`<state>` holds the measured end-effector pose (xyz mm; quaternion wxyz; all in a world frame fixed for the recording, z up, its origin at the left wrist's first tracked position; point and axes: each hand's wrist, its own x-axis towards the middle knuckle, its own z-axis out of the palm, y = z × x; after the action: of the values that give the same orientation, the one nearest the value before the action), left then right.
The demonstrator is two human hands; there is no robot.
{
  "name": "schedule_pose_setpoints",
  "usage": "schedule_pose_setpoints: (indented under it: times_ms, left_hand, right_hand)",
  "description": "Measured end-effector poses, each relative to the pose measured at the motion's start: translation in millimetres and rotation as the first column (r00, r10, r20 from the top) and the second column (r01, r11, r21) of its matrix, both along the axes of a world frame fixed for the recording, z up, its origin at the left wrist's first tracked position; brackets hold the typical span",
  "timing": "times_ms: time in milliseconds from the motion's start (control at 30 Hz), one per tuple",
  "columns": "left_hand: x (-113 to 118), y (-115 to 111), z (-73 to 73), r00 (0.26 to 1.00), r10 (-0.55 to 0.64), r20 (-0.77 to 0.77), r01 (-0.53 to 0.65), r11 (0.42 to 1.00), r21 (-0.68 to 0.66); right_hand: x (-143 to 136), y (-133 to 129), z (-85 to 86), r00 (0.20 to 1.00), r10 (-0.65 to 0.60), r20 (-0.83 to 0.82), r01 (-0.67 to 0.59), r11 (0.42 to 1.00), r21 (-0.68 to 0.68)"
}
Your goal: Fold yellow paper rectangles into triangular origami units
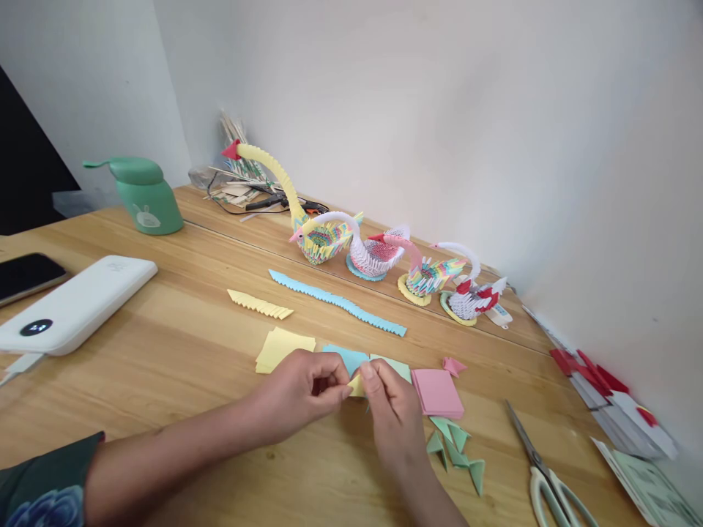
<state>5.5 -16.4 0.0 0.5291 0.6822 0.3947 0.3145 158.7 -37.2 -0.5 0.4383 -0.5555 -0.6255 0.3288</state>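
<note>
Between my two hands is a small folded piece of yellow paper (356,386). My left hand (310,388) pinches its left edge with thumb and forefinger. The thumb of my right hand (391,402) presses on its other side, with the fingers curled behind. Just beyond my hands lie a yellow paper stack (283,349), blue paper (347,357), pale green paper (396,367) and a pink paper stack (438,393). Several folded green pieces (455,446) are scattered right of my right hand, and a folded pink piece (453,366) sits behind the pink stack.
Interlocked blue (337,301) and yellow (260,304) paper strips lie farther back, before several paper swans (324,241). Scissors (541,468) rest at right. A power bank (82,304), phone (27,277) and green bottle (149,201) stand or lie left.
</note>
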Motion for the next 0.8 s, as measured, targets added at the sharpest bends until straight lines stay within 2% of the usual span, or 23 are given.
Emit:
schedule_pose_setpoints:
  times_ms: [67, 133, 200, 300, 567, 800]
  left_hand:
    - [0, 1, 0.8, 0.999, -0.007, 0.032, 0.009, 0.998, -0.061]
    - [-1, 4, 1.1, 0.996, 0.022, 0.085, -0.010, 0.991, -0.134]
    - [-1, 7, 0.4, 0.988, 0.074, 0.138, -0.044, 0.977, -0.208]
    - [-1, 9, -1.6, 0.983, 0.093, 0.158, -0.051, 0.966, -0.254]
    - [-1, 10, -1.8, 0.992, 0.031, 0.125, 0.000, 0.970, -0.242]
    - [-1, 13, -5.5, 0.978, 0.078, 0.196, -0.020, 0.959, -0.284]
  right_hand:
    - [3, 3, -2.3, 0.990, -0.006, -0.138, -0.007, 0.996, -0.092]
    - [7, 7, -4.2, 0.950, 0.044, -0.311, -0.094, 0.984, -0.149]
    - [9, 10, -4.6, 0.907, 0.099, -0.409, -0.184, 0.967, -0.175]
    - [11, 12, -2.8, 0.917, 0.111, -0.383, -0.191, 0.966, -0.175]
    - [13, 12, -7.1, 0.936, 0.057, -0.346, -0.113, 0.983, -0.145]
    - [10, 8, -4.9, 0.961, 0.050, -0.271, -0.085, 0.989, -0.117]
